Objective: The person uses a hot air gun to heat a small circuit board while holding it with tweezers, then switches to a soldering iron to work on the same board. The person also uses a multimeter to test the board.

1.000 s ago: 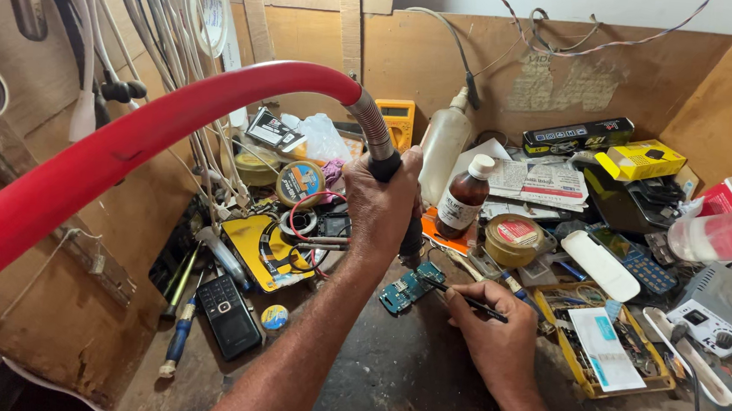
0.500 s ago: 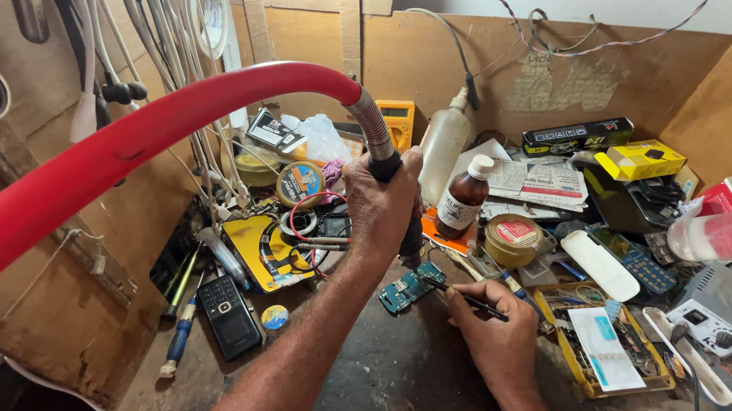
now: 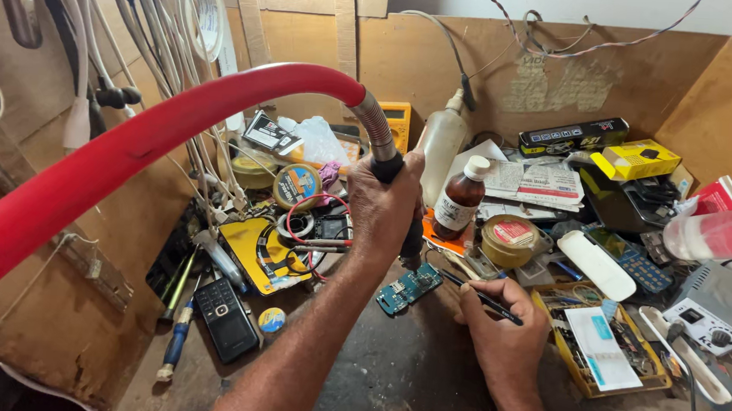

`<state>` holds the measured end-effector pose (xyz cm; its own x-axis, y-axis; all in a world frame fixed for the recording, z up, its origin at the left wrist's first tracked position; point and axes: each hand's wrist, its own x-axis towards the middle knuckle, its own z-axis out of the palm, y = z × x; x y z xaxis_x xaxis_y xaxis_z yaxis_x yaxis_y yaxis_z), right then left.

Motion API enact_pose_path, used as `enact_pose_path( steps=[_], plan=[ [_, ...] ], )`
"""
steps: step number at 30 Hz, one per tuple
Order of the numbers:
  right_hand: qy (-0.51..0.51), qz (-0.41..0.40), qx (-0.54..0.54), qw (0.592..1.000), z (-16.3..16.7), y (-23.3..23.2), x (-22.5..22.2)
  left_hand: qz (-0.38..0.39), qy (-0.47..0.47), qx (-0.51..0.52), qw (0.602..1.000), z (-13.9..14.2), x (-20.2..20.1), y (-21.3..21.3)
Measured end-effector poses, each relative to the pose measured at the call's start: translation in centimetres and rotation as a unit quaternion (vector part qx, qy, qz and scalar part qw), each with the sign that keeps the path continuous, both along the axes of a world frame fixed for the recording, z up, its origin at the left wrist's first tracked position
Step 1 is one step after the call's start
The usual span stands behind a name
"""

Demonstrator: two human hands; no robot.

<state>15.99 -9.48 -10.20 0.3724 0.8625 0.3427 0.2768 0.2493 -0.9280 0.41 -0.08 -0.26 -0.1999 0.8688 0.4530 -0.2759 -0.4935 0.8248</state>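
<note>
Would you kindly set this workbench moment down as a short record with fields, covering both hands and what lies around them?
Setting: cluttered wooden workbench with board walls
Left hand: grips the black handle of a hot-air tool fed by a red hose, nozzle pointing down
Right hand: holds thin tweezers, tips towards the board
Work piece: small teal circuit board, flat on the bench between the hands
Nearby: brown bottle with white cap, black mobile phone, yellow tray of parts, grey station unit
</note>
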Motion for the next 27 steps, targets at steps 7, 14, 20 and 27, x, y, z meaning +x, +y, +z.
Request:
enact_pose_path(
  steps=[7,14,20,27],
  plan=[
    [0.025,-0.029,0.027,0.999,-0.1,0.0,0.0,-0.019,0.016,-0.010,1.000,0.0,0.5,-0.8],
    [0.024,-0.029,0.029,0.999,0.3,-0.2,-0.1,-0.036,0.004,0.001,0.999,0.1,0.8,-0.4],
    [-0.065,-0.051,0.057,0.995,0.4,-0.3,-0.1,-0.032,0.004,0.000,0.999,-0.3,0.9,-0.6],
    [0.062,-0.008,0.033,0.997,0.2,0.0,-0.2,-0.054,-0.019,-0.016,0.998,0.1,1.3,-0.6]
  ],
)
